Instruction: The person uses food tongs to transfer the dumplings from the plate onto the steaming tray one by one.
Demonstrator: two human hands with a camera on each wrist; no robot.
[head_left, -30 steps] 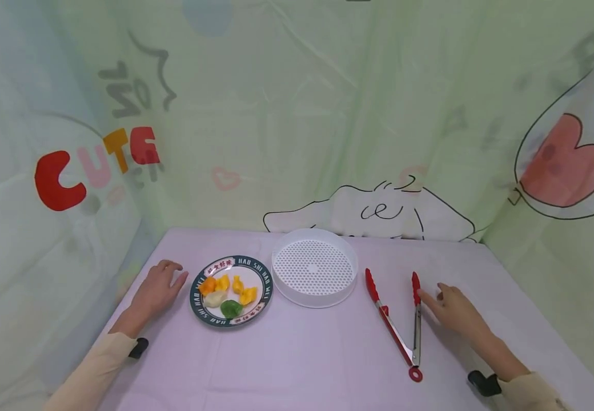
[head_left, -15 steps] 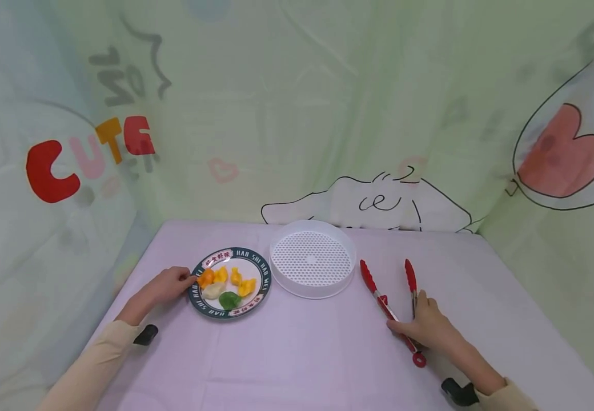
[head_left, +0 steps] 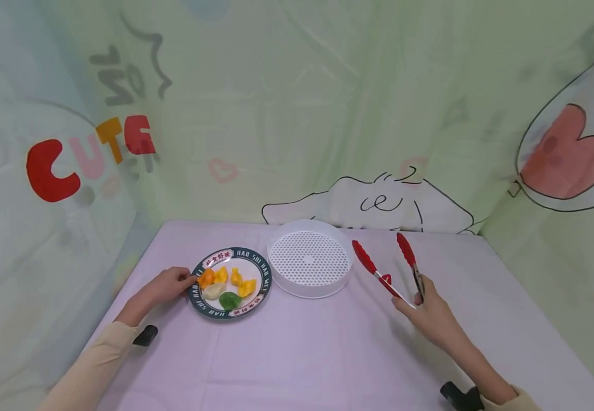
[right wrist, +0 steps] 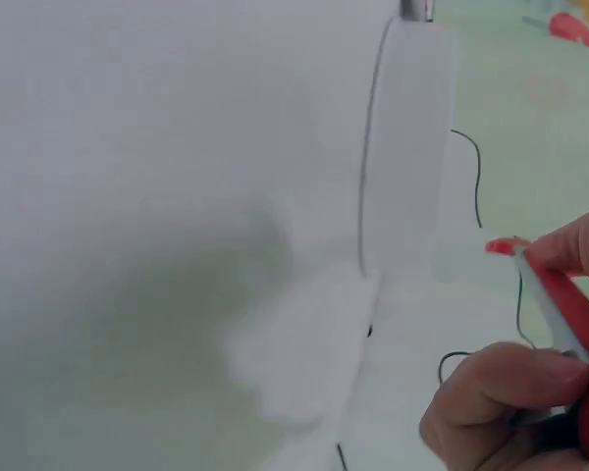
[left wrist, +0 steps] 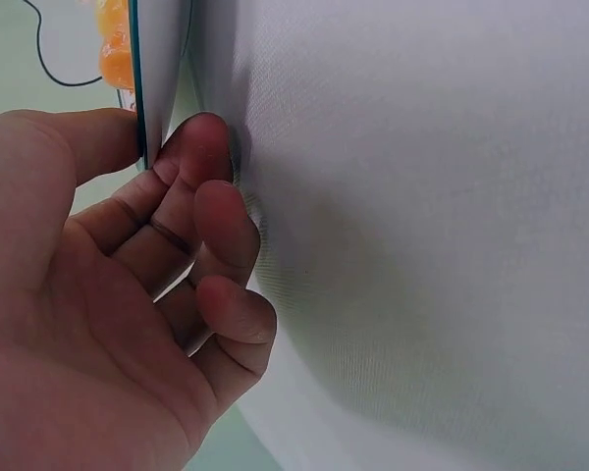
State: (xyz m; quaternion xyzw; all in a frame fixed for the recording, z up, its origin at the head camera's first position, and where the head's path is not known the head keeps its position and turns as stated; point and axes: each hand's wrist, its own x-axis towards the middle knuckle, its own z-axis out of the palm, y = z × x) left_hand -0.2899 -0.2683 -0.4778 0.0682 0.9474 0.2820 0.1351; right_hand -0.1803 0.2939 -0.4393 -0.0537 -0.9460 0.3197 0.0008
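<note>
My left hand (head_left: 169, 284) pinches the left rim of a round plate (head_left: 249, 272) with a dark green lettered border. In the left wrist view the thumb lies on the rim and the fingertips sit under it. On the plate are several dumpling-like pieces: an orange one (head_left: 206, 278), yellow ones (head_left: 247, 287), a whitish one (head_left: 213, 290) and a green one (head_left: 230, 301). My right hand (head_left: 433, 317) grips red-tipped metal tongs (head_left: 364, 257) near their hinge end, held over the table with arms spread apart. The palm hides the tongs' hinge end in the head view.
A white round steamer tray (head_left: 309, 260) with a perforated base stands right of the plate, its side close to the plate's rim. The tongs' left tip is close to its right side. Pale printed curtains (head_left: 297, 114) enclose the lilac-covered table (head_left: 276, 365) at the back and sides.
My left hand has moved right and taken hold of the plate's rim. My right hand has shifted down the tongs, gripped them and lifted them forward and leftward.
</note>
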